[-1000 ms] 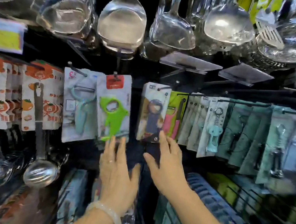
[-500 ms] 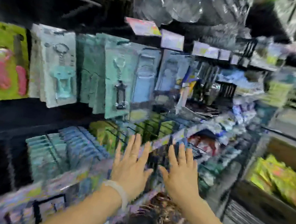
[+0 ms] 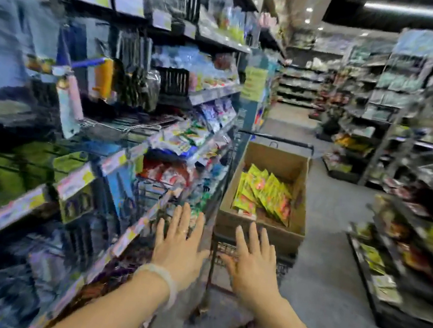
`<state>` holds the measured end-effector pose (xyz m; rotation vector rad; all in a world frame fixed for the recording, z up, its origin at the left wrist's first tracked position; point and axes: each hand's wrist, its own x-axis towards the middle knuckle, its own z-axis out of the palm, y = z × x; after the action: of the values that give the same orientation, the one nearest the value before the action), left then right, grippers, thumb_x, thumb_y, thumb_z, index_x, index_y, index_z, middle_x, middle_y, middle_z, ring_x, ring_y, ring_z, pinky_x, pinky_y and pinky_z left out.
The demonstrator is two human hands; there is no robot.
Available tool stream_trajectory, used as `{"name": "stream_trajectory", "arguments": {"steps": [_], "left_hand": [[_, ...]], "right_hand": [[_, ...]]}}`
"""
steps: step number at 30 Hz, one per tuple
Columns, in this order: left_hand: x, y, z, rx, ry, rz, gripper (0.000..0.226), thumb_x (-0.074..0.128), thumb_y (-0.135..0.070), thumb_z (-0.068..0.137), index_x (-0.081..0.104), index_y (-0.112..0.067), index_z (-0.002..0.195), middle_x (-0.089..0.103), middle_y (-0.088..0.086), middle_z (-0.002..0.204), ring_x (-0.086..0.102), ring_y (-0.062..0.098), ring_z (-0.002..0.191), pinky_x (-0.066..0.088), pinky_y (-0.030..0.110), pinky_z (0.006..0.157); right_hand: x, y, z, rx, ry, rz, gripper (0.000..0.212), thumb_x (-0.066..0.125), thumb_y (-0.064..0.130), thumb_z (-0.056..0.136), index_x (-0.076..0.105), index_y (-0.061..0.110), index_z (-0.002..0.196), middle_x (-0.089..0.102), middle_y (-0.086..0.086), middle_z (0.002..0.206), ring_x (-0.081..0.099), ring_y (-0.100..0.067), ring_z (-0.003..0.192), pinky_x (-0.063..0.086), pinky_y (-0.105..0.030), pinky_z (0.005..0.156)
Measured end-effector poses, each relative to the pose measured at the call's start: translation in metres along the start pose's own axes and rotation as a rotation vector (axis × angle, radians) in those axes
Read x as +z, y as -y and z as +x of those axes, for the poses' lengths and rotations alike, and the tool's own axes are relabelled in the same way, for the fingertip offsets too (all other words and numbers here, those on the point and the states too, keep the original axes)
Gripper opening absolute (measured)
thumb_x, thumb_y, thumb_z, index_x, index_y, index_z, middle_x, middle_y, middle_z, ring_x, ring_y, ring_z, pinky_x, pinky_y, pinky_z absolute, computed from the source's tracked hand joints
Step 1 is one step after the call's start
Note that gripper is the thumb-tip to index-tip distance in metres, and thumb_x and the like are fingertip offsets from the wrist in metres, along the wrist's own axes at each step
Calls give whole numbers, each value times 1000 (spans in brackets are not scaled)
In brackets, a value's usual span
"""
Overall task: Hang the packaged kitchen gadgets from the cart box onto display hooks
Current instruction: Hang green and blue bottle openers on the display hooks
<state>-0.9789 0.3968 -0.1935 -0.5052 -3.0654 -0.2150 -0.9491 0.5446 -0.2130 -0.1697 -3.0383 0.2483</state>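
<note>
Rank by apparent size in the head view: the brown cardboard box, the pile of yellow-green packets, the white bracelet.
1. Brown cardboard box on the cart.
2. Pile of yellow-green packets inside it.
3. White bracelet on the left wrist, smallest though nearest the camera.

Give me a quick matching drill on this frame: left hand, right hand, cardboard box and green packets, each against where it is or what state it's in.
Things:
1. left hand
2. right hand
3. cardboard box
4. green packets

Places or states:
A. lying inside the box
B. open, a pale bracelet at its wrist
C. sitting on the cart in the aisle
D. open, bare wrist, in front of the cart

Pairs: 1-B, 2-D, 3-C, 4-A
</note>
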Motion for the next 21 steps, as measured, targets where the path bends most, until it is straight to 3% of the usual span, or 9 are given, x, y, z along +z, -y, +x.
{"name": "stream_trajectory", "arguments": {"steps": [2,3,6,10,15,21], "left_hand": [[11,-15,29,40,5,11,71,25,-50,97,-15,-23,148,-30,8,152,-27,25,141,-11,47,115],[17,-21,45,62,6,14,71,25,-50,96,-15,-22,147,-30,8,152,-27,25,141,-10,47,115],[31,-35,99,120,27,-23,71,26,-49,96,-14,-21,147,-30,9,152,-27,24,141,-10,47,115],[40,-42,189,160,24,-75,71,28,-49,96,-15,-23,147,-30,8,152,-27,24,141,-7,47,117],[42,-42,300,163,52,-111,71,29,-48,97,-15,-23,147,-28,7,153,-25,24,142,-6,47,117],[83,-46,379,181,142,-77,69,26,-47,97,-15,-21,147,-27,9,153,-24,25,142,-7,47,116]], "right_hand": [[8,-21,17,41,-113,-17,86,-6,71,83,17,20,149,4,-11,158,4,-35,145,16,-52,114],[13,-30,28,70,-136,-22,84,-3,69,85,21,19,148,8,-12,158,9,-36,145,19,-52,113],[19,-58,70,112,-33,-5,67,23,56,95,3,23,150,-10,-7,158,-10,-30,145,3,-46,117],[17,-83,147,163,-56,-9,66,24,53,96,-2,25,150,-16,-4,157,-17,-26,144,-1,-43,117],[11,-113,254,194,-79,-31,66,28,51,96,0,25,150,-11,-4,158,-11,-27,146,3,-42,118],[50,-151,323,226,-8,-41,79,7,67,85,8,22,150,-2,-7,159,-5,-27,146,6,-41,120]]}}
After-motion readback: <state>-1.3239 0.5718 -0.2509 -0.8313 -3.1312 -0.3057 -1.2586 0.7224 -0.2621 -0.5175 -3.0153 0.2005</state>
